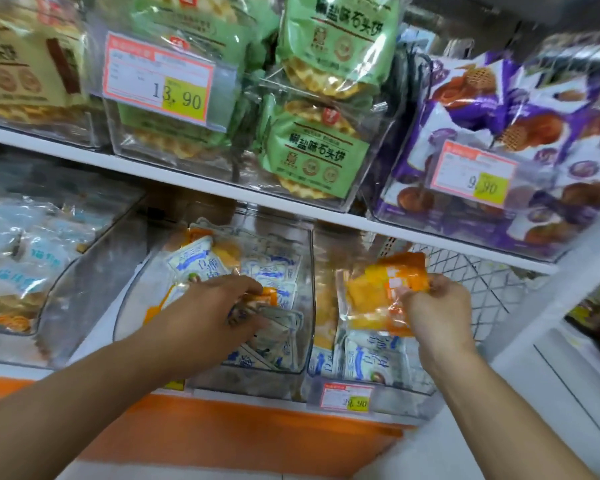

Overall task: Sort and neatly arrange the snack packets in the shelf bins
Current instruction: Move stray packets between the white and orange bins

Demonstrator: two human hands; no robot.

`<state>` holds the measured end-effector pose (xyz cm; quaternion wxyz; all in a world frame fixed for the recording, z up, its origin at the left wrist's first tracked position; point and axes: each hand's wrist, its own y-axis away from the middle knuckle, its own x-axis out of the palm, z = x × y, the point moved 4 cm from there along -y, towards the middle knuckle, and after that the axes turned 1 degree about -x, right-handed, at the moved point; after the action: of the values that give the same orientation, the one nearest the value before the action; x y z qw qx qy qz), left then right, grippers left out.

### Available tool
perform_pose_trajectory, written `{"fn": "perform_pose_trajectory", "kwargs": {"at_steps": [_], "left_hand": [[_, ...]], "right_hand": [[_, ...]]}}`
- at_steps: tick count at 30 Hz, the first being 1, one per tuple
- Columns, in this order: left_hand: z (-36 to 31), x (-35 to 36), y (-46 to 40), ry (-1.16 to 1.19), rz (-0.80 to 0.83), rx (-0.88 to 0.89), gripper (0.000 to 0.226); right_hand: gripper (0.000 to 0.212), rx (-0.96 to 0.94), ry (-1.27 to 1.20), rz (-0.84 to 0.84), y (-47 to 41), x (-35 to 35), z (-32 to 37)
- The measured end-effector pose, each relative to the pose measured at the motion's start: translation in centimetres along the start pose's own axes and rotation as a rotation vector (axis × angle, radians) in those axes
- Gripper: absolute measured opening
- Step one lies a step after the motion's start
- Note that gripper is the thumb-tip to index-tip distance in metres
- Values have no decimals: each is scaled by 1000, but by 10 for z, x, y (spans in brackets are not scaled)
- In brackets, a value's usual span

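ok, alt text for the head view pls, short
Right hand pinches an orange snack packet above the right clear bin, while the left hand reaches into the middle clear bin of blue-and-white packets. The shelf above holds bins of green waffle packets and purple packets.

My left hand (207, 299) and right hand (433, 306) are bare, no rings, watch or gloves that I can make out through the blur, both forearms uncovered to the frame edge, no sleeve showing.
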<state>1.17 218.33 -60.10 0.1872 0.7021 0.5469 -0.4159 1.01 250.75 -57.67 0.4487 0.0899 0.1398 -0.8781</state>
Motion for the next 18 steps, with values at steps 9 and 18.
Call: {"fn": "perform_pose_trajectory", "kwargs": {"at_steps": [9,18], "left_hand": [[-6,5,-5,-73,-67,23,44],[1,25,-15,-104,1,42,58]], "right_hand": [[30,-229,359,415,-7,27,-7],[63,-347,776,628,-20,16,-15]]}}
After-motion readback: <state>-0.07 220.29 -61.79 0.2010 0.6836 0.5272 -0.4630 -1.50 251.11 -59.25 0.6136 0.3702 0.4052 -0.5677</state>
